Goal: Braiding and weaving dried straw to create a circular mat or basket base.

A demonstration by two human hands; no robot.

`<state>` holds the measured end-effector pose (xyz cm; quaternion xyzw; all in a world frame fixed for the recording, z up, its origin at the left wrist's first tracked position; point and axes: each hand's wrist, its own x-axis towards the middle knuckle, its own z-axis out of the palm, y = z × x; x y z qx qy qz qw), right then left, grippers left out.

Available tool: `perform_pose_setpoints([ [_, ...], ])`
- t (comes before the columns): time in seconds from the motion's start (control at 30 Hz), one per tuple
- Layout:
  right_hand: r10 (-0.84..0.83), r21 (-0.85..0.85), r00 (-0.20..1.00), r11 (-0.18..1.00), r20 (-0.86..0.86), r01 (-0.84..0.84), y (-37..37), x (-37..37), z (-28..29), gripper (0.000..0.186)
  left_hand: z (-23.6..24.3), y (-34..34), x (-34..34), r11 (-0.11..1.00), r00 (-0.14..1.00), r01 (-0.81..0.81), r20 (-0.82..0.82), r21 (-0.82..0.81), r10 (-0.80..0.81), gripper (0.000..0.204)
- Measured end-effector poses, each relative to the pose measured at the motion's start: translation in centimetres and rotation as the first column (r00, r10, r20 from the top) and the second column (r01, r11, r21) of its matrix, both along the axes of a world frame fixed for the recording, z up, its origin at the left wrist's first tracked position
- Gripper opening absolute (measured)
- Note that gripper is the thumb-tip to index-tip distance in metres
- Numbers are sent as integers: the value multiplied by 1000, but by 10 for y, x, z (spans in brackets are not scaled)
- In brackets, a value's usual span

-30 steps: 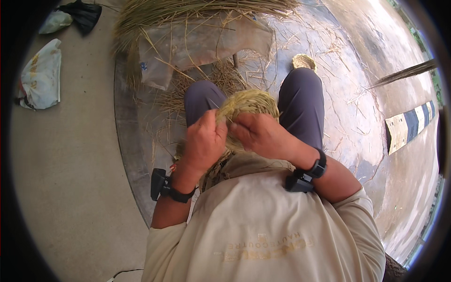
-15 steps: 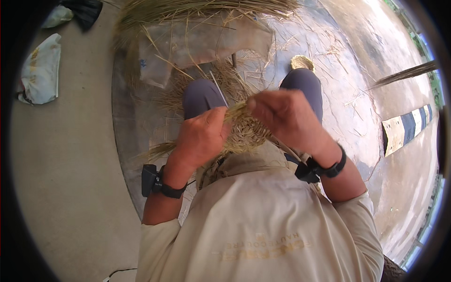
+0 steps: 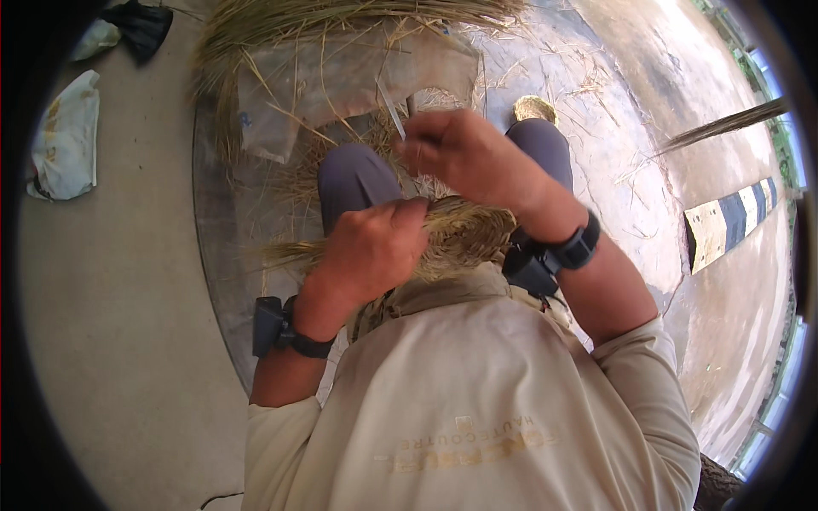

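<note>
A round coiled straw basket (image 3: 474, 232), only partly made up of tight rows, sits at my lap below my hands. My left hand (image 3: 375, 247) is closed on its left rim and on a bundle of loose straw (image 3: 294, 251) that sticks out to the left. Above the basket, my right hand (image 3: 464, 153) is raised with its fingers pinched together. From its fingertips a thin, flat, pale strip (image 3: 391, 109) points up and away. Whether the strip joins the basket is hidden by the hand.
Beyond my knees lie a large bundle of long straw (image 3: 366, 30) and a clear plastic sheet (image 3: 358, 77). A small woven straw piece (image 3: 535, 109) rests past my right knee. White (image 3: 68, 140) and black bags (image 3: 143, 30) are at far left, a striped block (image 3: 731, 226) at right.
My right hand has lifted away from the basket's rim, up and to the left, and the pale strip has moved farther out. My left hand keeps its grip on the basket.
</note>
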<state>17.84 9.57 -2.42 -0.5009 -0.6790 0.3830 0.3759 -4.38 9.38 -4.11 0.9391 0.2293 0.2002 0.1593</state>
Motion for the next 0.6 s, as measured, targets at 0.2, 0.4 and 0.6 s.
perform_pose_setpoints([
  [0.2, -276, -375, 478, 918, -834, -125, -19, -10, 27, 26, 5, 9, -11, 999, 999, -24, -50, -32, 23, 31],
  [0.4, -292, -201, 508, 953, -811, 226, -52, 62, 45, 33, 30, 32, -61, 993, 989, -111, -97, 35, 114, 20],
  [0.6, -413, -38, 802, 897, -431, 441, -68, 90, 41, 28, 51, 35, -57, 998, 989, -39, -147, -43, 33, 25],
])
